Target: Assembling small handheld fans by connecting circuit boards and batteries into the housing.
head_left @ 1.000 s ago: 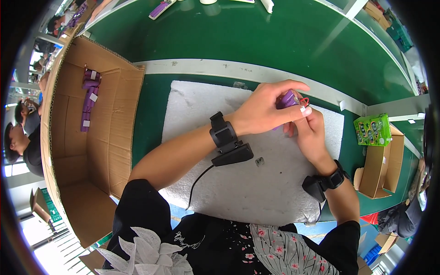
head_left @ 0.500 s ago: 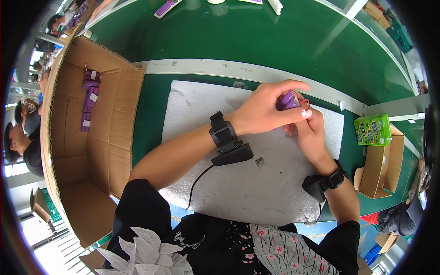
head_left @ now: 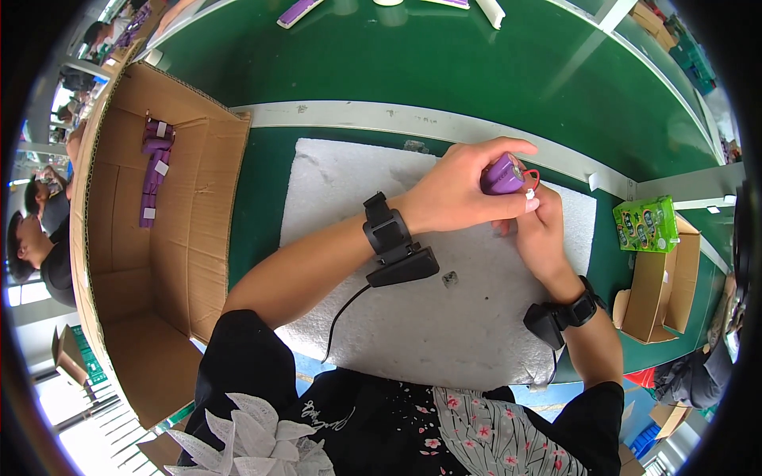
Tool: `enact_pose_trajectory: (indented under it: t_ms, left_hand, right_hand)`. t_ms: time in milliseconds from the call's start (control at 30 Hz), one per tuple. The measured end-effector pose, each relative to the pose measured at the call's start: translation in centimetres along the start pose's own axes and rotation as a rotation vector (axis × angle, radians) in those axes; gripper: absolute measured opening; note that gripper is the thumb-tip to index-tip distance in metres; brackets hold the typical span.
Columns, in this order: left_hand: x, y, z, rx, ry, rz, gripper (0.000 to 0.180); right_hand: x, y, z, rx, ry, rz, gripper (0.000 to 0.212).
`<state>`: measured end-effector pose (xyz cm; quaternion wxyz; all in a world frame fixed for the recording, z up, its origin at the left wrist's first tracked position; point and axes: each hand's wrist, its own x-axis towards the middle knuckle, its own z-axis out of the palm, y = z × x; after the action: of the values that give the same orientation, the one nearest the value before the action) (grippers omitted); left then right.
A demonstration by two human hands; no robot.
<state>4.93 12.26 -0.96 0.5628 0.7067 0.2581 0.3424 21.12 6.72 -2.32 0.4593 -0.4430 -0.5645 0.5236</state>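
Note:
A purple-wrapped cylindrical battery pack (head_left: pixel 502 176) is tilted over the far right part of the white foam mat (head_left: pixel 381 317). My left hand (head_left: pixel 456 186) closes round it, thumb on the near side and index finger stretched along the far side. From the pack's end a short red wire (head_left: pixel 536 176) loops down to a small white connector (head_left: pixel 530 193) at my left thumb tip. My right hand (head_left: pixel 544 226) is closed against the pack from the near right, its curled fingertips partly hidden under my left hand.
On the left stands an open cardboard box (head_left: pixel 190 238) with several purple battery packs (head_left: pixel 155 178) inside. At right, a green patterned carton (head_left: pixel 647 224) rests by a small open cardboard box (head_left: pixel 663 293). A pale rail (head_left: pixel 333 113) borders the green surface beyond, where purple-and-white pieces (head_left: pixel 300 12) lie.
The battery pack has turned and risen a little in my hands, so more of its side shows. Pieces on the far green surface have shifted right. My arms have barely moved.

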Motion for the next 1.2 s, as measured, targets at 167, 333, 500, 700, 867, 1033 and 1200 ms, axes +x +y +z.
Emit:
enact_pose_trajectory:
  t_ms: [167,333,500,700,867,1033,1200]
  left_hand:
    - [0.0,0.2,0.1,-0.046,0.009,-0.029,0.046]
    - [0.1,0.4,0.2,-0.142,-0.013,-0.071,0.037]
    - [0.1,0.2,0.1,-0.166,-0.016,-0.043,0.032]
    - [0.1,0.4,-0.1,-0.175,-0.031,-0.053,0.03]
    - [0.0,0.5,0.1,-0.197,-0.048,-0.081,0.029]
    - [0.0,0.4,0.1,-0.212,-0.067,-0.071,0.029]
    - [0.0,0.5,0.1,-0.227,-0.082,-0.081,0.029]
  right_hand:
    - [0.1,-0.4,0.1,-0.033,0.018,0.024,0.025]
    - [0.2,-0.3,-0.1,-0.06,0.021,0.021,0.023]
    - [0.5,-0.9,0.6,-0.033,0.088,0.014,0.021]
    - [0.4,-0.7,0.5,-0.046,0.074,0.024,0.023]
    - [0.2,-0.5,0.1,-0.056,-0.008,0.054,0.025]
    - [0.1,-0.5,0.1,-0.038,-0.017,0.055,0.024]
    - [0.1,-0.3,-0.2,-0.032,-0.035,0.06,0.023]
